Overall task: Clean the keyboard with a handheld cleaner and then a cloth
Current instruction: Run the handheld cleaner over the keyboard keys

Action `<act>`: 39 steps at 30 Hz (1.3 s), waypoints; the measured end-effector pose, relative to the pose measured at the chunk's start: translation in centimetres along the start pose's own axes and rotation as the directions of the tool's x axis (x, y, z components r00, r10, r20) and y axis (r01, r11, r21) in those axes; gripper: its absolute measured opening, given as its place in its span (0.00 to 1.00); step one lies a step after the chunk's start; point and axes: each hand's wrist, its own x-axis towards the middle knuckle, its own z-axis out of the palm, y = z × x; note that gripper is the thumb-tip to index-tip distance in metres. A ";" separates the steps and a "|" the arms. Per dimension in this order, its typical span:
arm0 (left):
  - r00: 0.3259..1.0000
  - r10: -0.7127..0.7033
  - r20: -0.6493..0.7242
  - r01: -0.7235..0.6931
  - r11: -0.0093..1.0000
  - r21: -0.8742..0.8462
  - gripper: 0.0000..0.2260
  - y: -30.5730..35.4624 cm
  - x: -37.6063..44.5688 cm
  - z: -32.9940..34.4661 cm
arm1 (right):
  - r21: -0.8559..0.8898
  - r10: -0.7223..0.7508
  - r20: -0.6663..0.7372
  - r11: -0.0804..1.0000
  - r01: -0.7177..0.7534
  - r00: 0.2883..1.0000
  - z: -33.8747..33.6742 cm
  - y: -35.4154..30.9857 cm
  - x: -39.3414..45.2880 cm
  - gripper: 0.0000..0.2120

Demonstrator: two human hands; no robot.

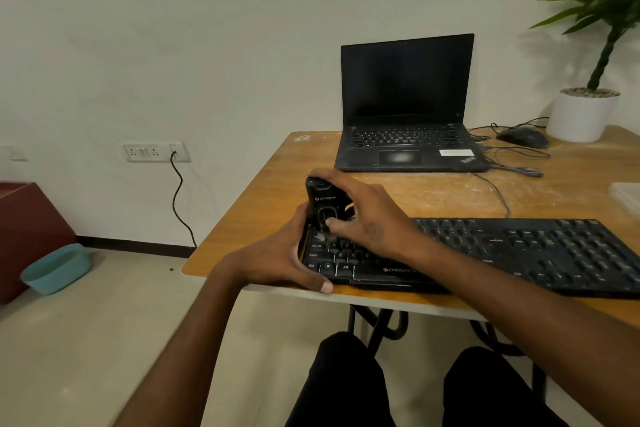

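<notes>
A black keyboard [519, 250] lies along the front edge of the wooden table [263, 204]. A small black handheld cleaner [322, 199] stands upright on the keyboard's left end, nozzle down on the keys. My right hand [367, 215] grips the cleaner from the right, fingers curled over its top and thumb on its front. My left hand [287, 253] holds the keyboard's left end, thumb curled around the front corner. A pale folded cloth [627, 199] lies at the table's right edge, cut off by the frame.
An open black laptop [407, 107] stands behind the keyboard, with a black mouse [523, 137] and loose cables to its right. A potted plant [585, 114] sits at the back right corner. On the floor at left are a teal tub [57, 267] and a red box [27, 229].
</notes>
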 end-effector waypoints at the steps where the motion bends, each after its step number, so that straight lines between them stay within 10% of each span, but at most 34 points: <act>1: 1.000 -0.009 0.008 0.009 1.000 -0.005 0.57 -0.2 0.0 -0.2 | -0.022 0.013 -0.017 1.000 -0.014 1.000 -0.2 0.7 0.8 0.34; 29: 0.997 -0.021 -0.077 0.023 0.999 0.025 0.62 -1.9 -0.4 -0.7 | -0.057 0.009 -0.021 0.998 -0.011 1.000 1.1 0.7 2.8 0.35; 36: 0.998 0.002 -0.057 0.002 0.997 0.072 0.35 -1.5 -0.5 -0.6 | 0.058 -0.075 0.101 0.996 0.069 0.992 2.1 -3.4 -2.3 0.34; 39: 0.998 0.001 -0.066 0.002 0.999 0.046 0.43 -1.7 -0.5 -0.6 | 0.076 -0.078 0.081 0.995 0.072 0.994 1.8 -3.3 -2.3 0.34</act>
